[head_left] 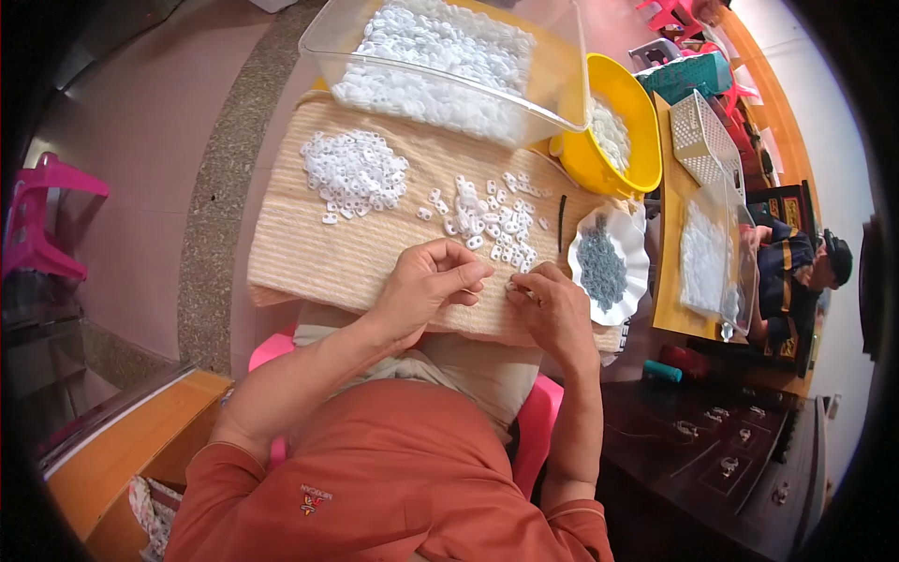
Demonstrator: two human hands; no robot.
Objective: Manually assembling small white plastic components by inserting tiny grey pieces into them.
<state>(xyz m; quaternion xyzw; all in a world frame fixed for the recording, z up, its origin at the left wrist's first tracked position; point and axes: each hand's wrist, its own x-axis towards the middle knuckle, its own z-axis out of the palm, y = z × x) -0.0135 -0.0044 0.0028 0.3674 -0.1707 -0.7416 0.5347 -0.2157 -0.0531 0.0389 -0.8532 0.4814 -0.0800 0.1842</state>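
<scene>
Over the near part of a striped beige towel (309, 253), my left hand (426, 288) is closed in a pinch of thumb and forefinger. Whatever sits between those fingertips is too small to make out. Close by on its right, my right hand (557, 314) has its fingers curled together, with a bit of white at the tips that I cannot identify. Just beyond both hands lies a loose spread of small white plastic pieces with holes (510, 225). A denser heap of similar white pieces (354, 171) is at the towel's far left.
A large clear plastic bin (323, 51) of white pieces stands at the far edge. Right of it is a yellow basin (646, 131). A white fluted dish (640, 253) holds small grey pieces (601, 267). A thin black stick (562, 223) lies nearby. Another person (796, 262) sits at right.
</scene>
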